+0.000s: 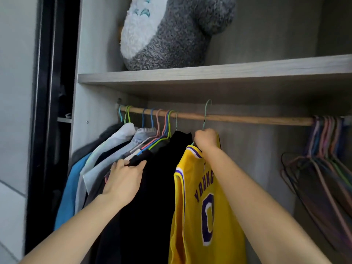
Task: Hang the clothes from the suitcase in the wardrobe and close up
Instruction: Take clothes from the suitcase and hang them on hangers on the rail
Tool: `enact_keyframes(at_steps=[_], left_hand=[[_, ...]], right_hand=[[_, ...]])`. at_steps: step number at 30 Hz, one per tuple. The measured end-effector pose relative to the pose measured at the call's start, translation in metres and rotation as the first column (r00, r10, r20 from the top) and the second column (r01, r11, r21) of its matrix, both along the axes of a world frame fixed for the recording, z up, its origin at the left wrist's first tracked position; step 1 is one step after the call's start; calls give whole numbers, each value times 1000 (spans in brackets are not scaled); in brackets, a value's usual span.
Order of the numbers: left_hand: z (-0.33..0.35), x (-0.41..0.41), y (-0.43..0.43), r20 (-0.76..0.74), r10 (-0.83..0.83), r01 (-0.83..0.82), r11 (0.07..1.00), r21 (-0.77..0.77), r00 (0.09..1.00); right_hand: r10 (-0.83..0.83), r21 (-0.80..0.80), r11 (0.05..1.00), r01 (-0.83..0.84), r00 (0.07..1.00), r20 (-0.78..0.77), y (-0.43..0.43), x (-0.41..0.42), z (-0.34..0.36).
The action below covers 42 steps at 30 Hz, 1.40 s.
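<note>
A yellow jersey [200, 206] with purple lettering hangs on a green hanger [206, 113] whose hook rises to the wooden rail [247, 118], in front of it. My right hand [206, 139] grips the hanger's neck just below the rail. Left of it hangs a black garment [152, 197]. My left hand [123, 181] holds the shoulder of the black garment, fingers curled over its edge. Further left hang several clothes [106, 159] on coloured hangers. The suitcase is out of view.
A bunch of bare coloured hangers [327, 149] hangs at the rail's right end. Free rail runs between the jersey and them. A shelf [209, 73] above holds a grey plush toy [171, 31]. A dark sliding door [49, 111] stands at the left.
</note>
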State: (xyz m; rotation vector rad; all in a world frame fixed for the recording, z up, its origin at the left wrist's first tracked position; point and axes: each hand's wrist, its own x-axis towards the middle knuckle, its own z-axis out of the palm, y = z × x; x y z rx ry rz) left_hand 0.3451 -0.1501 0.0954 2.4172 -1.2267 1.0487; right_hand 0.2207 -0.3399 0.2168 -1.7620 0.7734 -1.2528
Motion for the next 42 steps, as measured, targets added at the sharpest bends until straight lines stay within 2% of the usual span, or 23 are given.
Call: enact_keyframes(at_steps=[2, 5, 8, 9, 12, 21, 24, 28, 30, 32, 34, 36, 39, 42], left_hand=[[-1, 4, 2, -26, -64, 63, 998, -24, 998], [-6, 11, 1, 42, -149, 154, 979, -137, 988], [-6, 6, 2, -91, -286, 259, 937, -234, 954], [-8, 7, 1, -75, -309, 281, 925, -257, 948], [-11, 6, -1, -53, -294, 272, 927, -258, 954], [-13, -10, -5, -185, -303, 248, 930, -272, 935], [-20, -16, -8, -176, -314, 252, 918, -305, 933], [-30, -20, 1, -85, -379, 325, 872, -367, 921], [-40, -23, 12, -28, -385, 343, 851, -399, 922], [-57, -26, 27, -32, -350, 301, 844, -443, 936], [-76, -28, 43, -82, -293, 215, 840, -498, 953], [-98, -30, 66, -163, -219, 106, 850, -517, 962], [-139, -29, 111, -285, -114, -31, 888, -458, 952], [-188, -35, 172, -443, -12, -150, 932, -329, 896]], right_hand=[[31, 42, 999, -28, 997, -70, -8, 9, -6], [70, 79, 995, -57, 982, -174, -13, 20, -19], [79, 76, 995, -66, 981, -177, -15, 27, -21], [86, 74, 995, -73, 978, -192, -14, 30, -18], [96, 33, 995, -91, 968, -232, -9, 40, -13], [-13, -217, 973, -75, 926, -376, -5, 61, -25], [-72, -305, 951, -57, 915, -396, -12, 59, -34], [-140, -312, 950, 24, 924, -356, -13, 54, -44], [-201, -426, 901, 85, 951, -237, 4, 50, -50], [-112, -548, 834, 56, 991, -70, 32, 48, -64], [4, -667, 745, -1, 1000, 3, 66, 47, -86], [75, -773, 631, -70, 997, -30, 102, 46, -116], [125, -855, 486, -179, 983, -134, 146, 46, -169], [164, -813, 456, -363, 932, -324, 193, 47, -234]])
